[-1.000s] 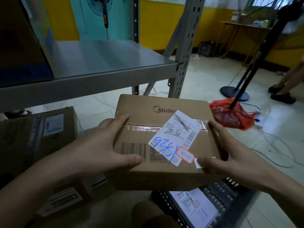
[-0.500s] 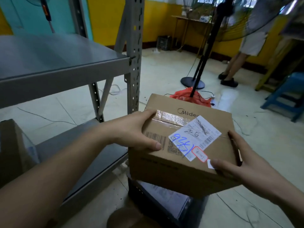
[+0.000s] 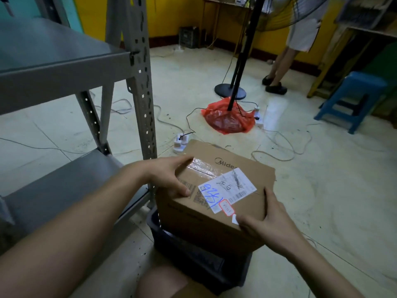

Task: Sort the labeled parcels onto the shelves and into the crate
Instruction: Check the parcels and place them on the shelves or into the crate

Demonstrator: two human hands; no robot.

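Glossy pale tiled floor [image 3: 322, 190] with loose cables, yellow walls, grey perforated steel shelf rack [image 3: 71, 67] left of both hands, black fan stand and crumpled red plastic bag [image 3: 225, 121] ahead of them, blue plastic stool [image 3: 352, 97] far right. Left hand [image 3: 169, 177] grips the left top edge and right hand [image 3: 268, 222] the near right corner of a brown cardboard box [image 3: 193, 220], taped seam, white label [image 3: 227, 190] with blue scrawl. Box is held tilted directly above a dark plastic crate [image 3: 193, 254] on the floor below the hands, beside the rack's lower shelf.
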